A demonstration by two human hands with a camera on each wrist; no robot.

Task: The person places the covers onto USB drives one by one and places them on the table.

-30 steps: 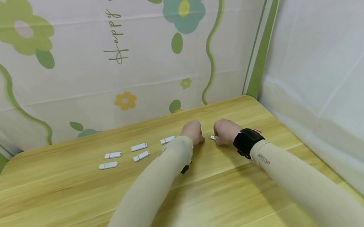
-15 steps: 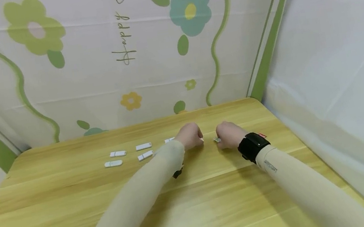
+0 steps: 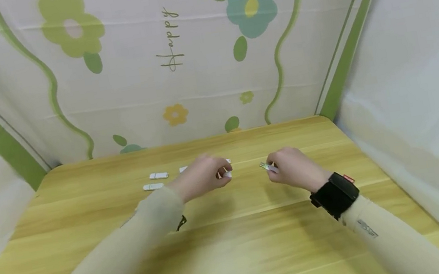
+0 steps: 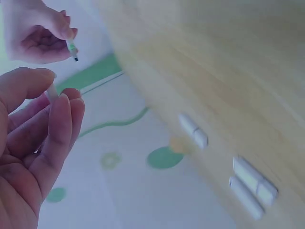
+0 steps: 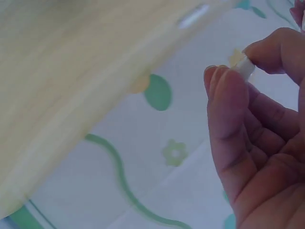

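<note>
My left hand (image 3: 202, 177) pinches a small white USB stick cap (image 3: 227, 174) between thumb and fingertips; the left wrist view shows only a bit of the cap (image 4: 53, 91) between the fingers. To the right, my right hand (image 3: 294, 169) holds a USB stick (image 3: 268, 167) by its body, its bare metal plug pointing left toward the cap. Both are held above the table, with a gap between them. In the right wrist view one white end of the stick (image 5: 245, 68) shows between thumb and fingers.
Several white USB sticks lie on the wooden table (image 3: 240, 259): one capped stick (image 3: 159, 175) and a rounded one (image 3: 153, 187) at left, others partly hidden behind my left hand. A flower-printed curtain (image 3: 128, 84) borders the table's back, and white cloth (image 3: 422, 98) hangs at right.
Both hands have lifted off the tabletop and come nearer. The left hand has drawn left, widening the gap, and the cap and the plug now show more plainly. The head view has shifted.
</note>
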